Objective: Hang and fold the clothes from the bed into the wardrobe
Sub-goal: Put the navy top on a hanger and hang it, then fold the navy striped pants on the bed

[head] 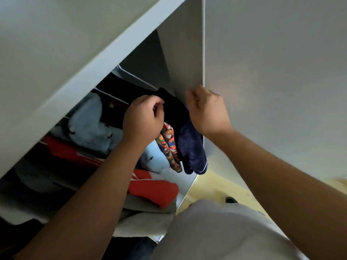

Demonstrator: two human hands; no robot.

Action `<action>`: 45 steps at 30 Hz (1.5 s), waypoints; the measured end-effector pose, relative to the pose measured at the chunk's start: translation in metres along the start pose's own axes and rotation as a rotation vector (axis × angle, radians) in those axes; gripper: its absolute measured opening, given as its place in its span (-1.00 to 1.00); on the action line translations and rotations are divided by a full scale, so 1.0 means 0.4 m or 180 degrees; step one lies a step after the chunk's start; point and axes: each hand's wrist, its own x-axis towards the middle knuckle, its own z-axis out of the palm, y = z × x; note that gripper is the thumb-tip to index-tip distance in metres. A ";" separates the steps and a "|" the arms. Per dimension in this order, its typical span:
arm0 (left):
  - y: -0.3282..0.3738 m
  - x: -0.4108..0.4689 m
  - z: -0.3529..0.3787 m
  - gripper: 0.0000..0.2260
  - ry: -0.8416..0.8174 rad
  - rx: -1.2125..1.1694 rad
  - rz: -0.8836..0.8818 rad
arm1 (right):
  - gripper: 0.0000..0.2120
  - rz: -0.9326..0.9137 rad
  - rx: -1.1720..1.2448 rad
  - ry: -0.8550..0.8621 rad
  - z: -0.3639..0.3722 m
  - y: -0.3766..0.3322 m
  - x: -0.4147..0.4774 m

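Hanging step, I judge: my left hand (141, 119) and right hand (206, 111) both grip a dark garment (174, 107) up inside the wardrobe (184, 59), with navy cloth (191, 149) and patterned cloth (169, 145) dangling below (hanger hidden). Next, seat it on the rail and let go.
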 end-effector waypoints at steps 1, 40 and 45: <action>0.021 -0.015 0.015 -0.86 -0.0068 -0.0137 0.0030 | -0.77 0.0120 -0.0005 0.0056 -0.017 0.017 -0.032; 2.176 -1.150 0.490 -0.88 -0.4544 -0.2374 0.2459 | -0.87 0.3699 -0.0729 0.3964 -1.708 0.613 -1.723; 2.446 -1.190 0.627 -0.89 -0.4874 -0.2340 0.2771 | -0.84 0.3984 -0.0892 0.4255 -1.902 0.730 -1.775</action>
